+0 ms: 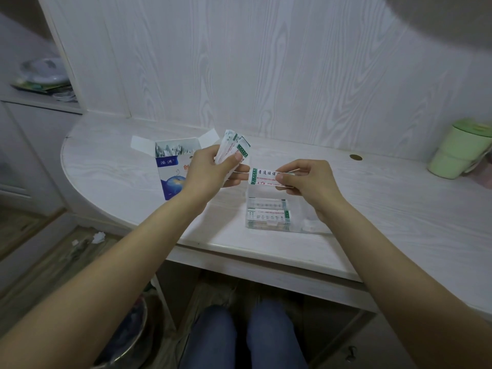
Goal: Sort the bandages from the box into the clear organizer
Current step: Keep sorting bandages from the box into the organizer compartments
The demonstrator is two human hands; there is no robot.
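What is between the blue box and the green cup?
In the head view, between the blue box and green cup: both hands, their bandages, and the clear organizer.

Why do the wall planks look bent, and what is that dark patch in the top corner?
Head view: the wide-angle lens bows the wall planks and desk edge; the dark blur at top right is something too close to focus; light is soft and dim; the single bandage reads fairly sharp, the clear organizer barely shows.

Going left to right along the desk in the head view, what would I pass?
Box → left hand gripping a bandage stack → single bandage → right hand pinching it → brass cap → green cup.
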